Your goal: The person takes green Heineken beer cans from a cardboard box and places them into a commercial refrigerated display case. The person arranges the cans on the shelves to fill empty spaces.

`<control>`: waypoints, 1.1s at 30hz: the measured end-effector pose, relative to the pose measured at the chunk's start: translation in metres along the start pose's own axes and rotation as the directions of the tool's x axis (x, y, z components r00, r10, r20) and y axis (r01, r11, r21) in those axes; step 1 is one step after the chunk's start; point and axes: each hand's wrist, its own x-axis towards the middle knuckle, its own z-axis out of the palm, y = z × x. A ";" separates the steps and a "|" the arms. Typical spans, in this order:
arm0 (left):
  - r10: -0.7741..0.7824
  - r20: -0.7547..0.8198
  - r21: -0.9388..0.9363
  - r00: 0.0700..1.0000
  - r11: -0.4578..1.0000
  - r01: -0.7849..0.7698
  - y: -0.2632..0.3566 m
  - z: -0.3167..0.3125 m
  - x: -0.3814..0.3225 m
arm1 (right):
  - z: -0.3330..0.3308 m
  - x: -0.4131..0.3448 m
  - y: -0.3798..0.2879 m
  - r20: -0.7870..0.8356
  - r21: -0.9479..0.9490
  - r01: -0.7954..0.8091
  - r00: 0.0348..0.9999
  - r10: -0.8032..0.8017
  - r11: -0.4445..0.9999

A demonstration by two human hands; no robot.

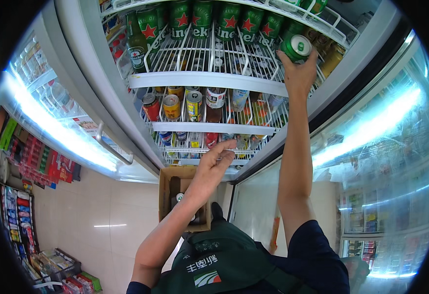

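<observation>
My right hand (pixel 299 71) grips a green Heineken can (pixel 296 48) at the right end of a white wire fridge shelf (pixel 207 80). Green Heineken cans (pixel 230 22) stand in a row further back on that shelf, and a green Heineken bottle (pixel 136 46) stands at its left end. Gold cans (pixel 333 60) are just right of the held can. My left hand (pixel 218 161) holds nothing, its fingers partly bent, in front of the lower shelves. Below it, an open cardboard box (pixel 166 198) on the floor has a few cans inside, partly hidden by my left forearm.
Lower shelves hold mixed drinks, among them a red can (pixel 151 107) and a brown bottle (pixel 215 103). An open glass door (pixel 369 139) stands at the right. At the left is another glass door with a metal handle (pixel 108 145). Packaged goods (pixel 40 158) stand beyond it.
</observation>
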 end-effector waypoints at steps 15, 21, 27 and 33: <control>-0.151 -0.258 -0.277 0.954 0.958 0.077 0.013 -0.065 -0.032 | -0.046 -0.165 -0.126 0.371 0.448 -0.352 0.909 0.188 0.822; -0.281 -0.421 -0.244 0.862 0.951 0.191 -0.050 -0.129 -0.078 | 0.020 -0.290 -0.089 0.797 0.333 -0.670 0.576 0.182 0.663; -0.519 -0.408 -0.317 0.751 0.852 0.417 -0.141 -0.164 -0.129 | 0.049 -0.412 -0.079 0.932 0.039 -0.621 0.306 0.196 0.783; -0.651 -0.445 -0.400 0.616 0.759 0.514 -0.198 -0.186 -0.178 | 0.055 -0.510 -0.074 0.980 -0.027 -0.535 0.152 0.128 0.844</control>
